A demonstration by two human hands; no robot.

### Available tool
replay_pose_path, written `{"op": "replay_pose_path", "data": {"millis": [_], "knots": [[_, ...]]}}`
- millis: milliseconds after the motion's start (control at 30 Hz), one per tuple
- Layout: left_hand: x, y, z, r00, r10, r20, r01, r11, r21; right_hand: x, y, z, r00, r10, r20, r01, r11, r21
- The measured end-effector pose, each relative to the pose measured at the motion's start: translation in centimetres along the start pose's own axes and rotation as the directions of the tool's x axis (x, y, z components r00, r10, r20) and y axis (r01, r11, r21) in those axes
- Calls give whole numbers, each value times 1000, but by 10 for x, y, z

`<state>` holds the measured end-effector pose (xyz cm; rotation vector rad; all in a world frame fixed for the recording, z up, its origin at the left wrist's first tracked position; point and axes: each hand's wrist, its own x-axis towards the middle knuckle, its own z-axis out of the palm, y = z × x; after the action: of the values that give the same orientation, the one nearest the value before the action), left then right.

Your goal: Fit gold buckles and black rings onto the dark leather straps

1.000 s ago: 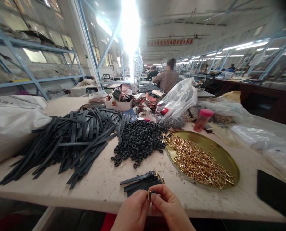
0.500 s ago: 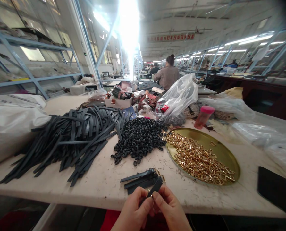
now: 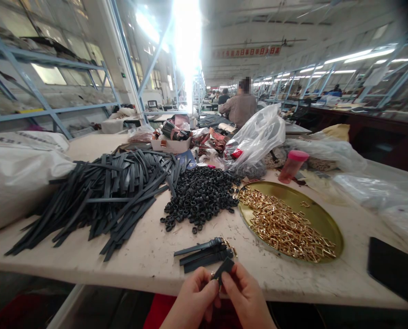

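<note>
Close together at the table's front edge, my left hand [image 3: 197, 292] and my right hand [image 3: 242, 285] both pinch one dark strap [image 3: 223, 269]. A bit of gold metal shows between the fingers. Just beyond them lie several black straps [image 3: 204, 258] with gold buckles at their right ends. Farther back is a heap of small black loops [image 3: 200, 196]. To its left spreads a large pile of long black strips [image 3: 121, 183]. On the right, a round gold tray [image 3: 322, 219] holds many gold buckles [image 3: 286, 224].
A black flat object [image 3: 392, 269] lies at the right edge. Behind the tray stand a pink-lidded jar [image 3: 293, 167] and a clear plastic bag [image 3: 259, 137]. A white sack [image 3: 22, 178] fills the left side. A person [image 3: 241, 107] sits farther back.
The strap between my hands has shifted and tilted slightly, with both hands still on it. The whole view has moved a little.
</note>
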<state>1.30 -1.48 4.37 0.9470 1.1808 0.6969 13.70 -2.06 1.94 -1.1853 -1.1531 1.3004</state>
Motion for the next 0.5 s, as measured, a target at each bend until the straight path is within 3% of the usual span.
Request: {"op": "replay_pose_path", "data": {"millis": [100, 267, 433, 500], "knots": [[-1, -3, -2, 1000, 18, -3, -17, 999, 39, 1, 2, -3, 999, -53, -6, 52, 994, -97], [-3, -2, -5, 999, 31, 32, -35, 989, 145, 4, 10, -7, 973, 131, 192, -159, 977, 141], [-1, -2, -7, 1000, -11, -19, 16, 973, 232, 4, 15, -9, 995, -70, 68, 80, 984, -162], [-1, -4, -6, 997, 44, -64, -23, 953, 304, 5, 13, -10, 995, -70, 68, 81, 980, -182]]}}
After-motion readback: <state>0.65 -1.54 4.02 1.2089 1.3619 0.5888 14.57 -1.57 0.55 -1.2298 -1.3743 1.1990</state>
